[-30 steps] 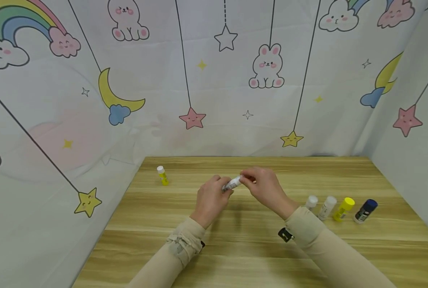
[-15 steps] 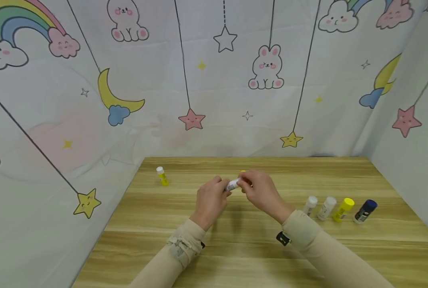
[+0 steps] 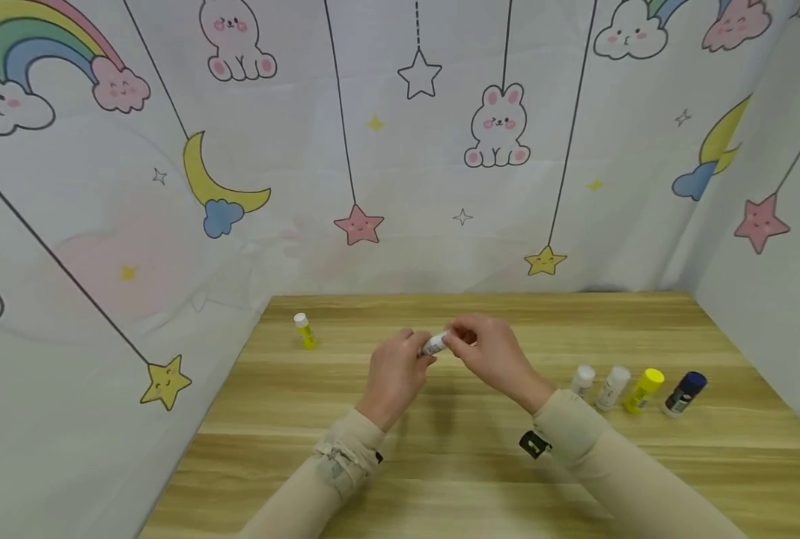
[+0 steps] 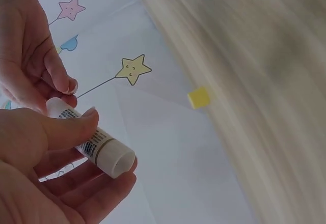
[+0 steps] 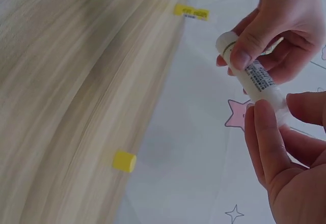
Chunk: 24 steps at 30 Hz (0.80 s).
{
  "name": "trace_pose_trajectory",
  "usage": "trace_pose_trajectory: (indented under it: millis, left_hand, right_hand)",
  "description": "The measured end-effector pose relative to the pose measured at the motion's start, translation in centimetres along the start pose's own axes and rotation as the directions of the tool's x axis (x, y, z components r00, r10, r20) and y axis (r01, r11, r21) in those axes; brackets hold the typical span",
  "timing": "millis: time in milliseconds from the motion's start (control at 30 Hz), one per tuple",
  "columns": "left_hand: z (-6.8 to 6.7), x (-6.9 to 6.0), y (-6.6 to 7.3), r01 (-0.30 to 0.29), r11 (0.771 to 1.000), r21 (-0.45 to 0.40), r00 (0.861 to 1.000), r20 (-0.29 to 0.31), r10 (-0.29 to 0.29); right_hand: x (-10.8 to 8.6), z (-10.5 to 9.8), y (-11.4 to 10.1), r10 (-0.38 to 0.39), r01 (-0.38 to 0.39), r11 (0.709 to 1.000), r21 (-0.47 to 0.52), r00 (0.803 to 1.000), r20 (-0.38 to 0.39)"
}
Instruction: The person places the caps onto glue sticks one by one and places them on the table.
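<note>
A white glue stick [image 3: 435,344] with a printed label is held above the table between both hands. My left hand [image 3: 397,374] grips its body, thumb over the label; in the left wrist view the hand [image 4: 56,158] leaves one plain white end of the stick showing. With thumb and fingertips my right hand [image 3: 494,352] pinches the opposite end, largely covering it. In the right wrist view, those right-hand fingers [image 5: 270,137] sit close to the left hand [image 5: 285,30]. Beyond the hands, a small yellow cylinder [image 5: 124,161] is on the table, hidden in the head view.
A yellow glue stick with a white cap [image 3: 305,332] stands at the table's back left. On the right stand two white glue sticks [image 3: 613,388], one yellow stick [image 3: 643,391] and one with a dark blue cap [image 3: 685,394]. A patterned cloth [image 3: 413,254] hangs behind the wooden table [image 3: 440,479].
My right fingers have slid a little closer to my left hand, covering more of the glue stick. The yellow cylinder peeked out behind the right hand half a second ago.
</note>
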<state>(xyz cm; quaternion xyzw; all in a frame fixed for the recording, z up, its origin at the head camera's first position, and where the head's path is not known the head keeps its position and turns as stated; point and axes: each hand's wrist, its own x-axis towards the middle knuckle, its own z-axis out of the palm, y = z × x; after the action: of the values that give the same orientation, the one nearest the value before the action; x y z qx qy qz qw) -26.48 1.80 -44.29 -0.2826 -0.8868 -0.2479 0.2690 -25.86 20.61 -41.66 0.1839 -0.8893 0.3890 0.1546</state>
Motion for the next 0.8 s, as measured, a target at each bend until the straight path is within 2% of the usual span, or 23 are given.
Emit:
trace_pose_trajectory:
  millis: [167,500,667,800]
  left_hand:
    - [0.6,-0.4,-0.6,0.036,0.998,-0.051,0.999,0.020,-0.035]
    - [0.1,-0.6,-1.7,0.093,0.995,-0.037,0.995,0.034,-0.092]
    - [-0.3,-0.6,-2.0,0.112,0.993,-0.030,0.994,0.012,-0.112]
    - [-0.5,-0.7,-2.5,0.118,0.993,-0.015,0.992,-0.032,-0.119]
  right_hand:
    - [0.1,0.2,0.1,0.012,-0.012,1.000,-0.003,1.000,0.007]
    - [-0.6,0.1,1.0,0.020,-0.017,0.997,-0.081,0.999,0.030]
    - [-0.9,0.2,1.7,0.019,-0.013,0.992,-0.125,0.999,0.046]
    - [-1.3,0.4,2.0,0.044,-0.031,0.986,-0.162,0.996,0.077]
